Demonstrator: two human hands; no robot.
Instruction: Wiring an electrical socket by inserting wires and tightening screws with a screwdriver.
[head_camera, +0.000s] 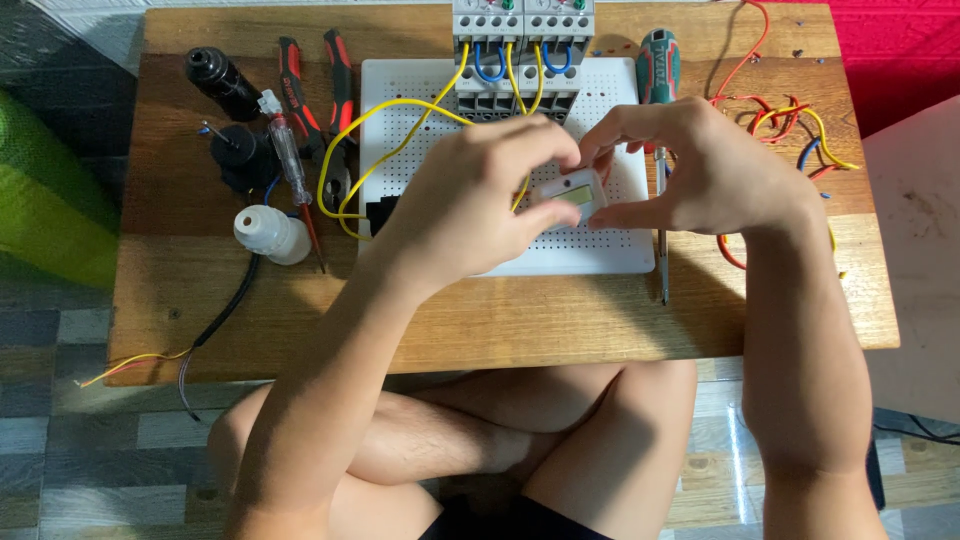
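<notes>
My left hand (480, 195) and my right hand (690, 165) meet over a white perforated board (600, 255) on a low wooden table (500, 320). Both pinch a small white box with a pale greenish screen (572, 193), held just above the board. Two grey electrical modules (522, 45) stand at the board's far edge, with yellow wires (345, 150) and blue wires (487, 72) running from them. The lower part of the small box is hidden by my fingers.
Red-handled pliers (318, 85), a tester screwdriver (290, 165), black lamp holders (225, 85), and a white lamp holder (270, 235) lie left of the board. A green-handled screwdriver (657, 70) lies right of it, beside loose coloured wires (790, 125). My crossed legs (500, 440) sit below the table.
</notes>
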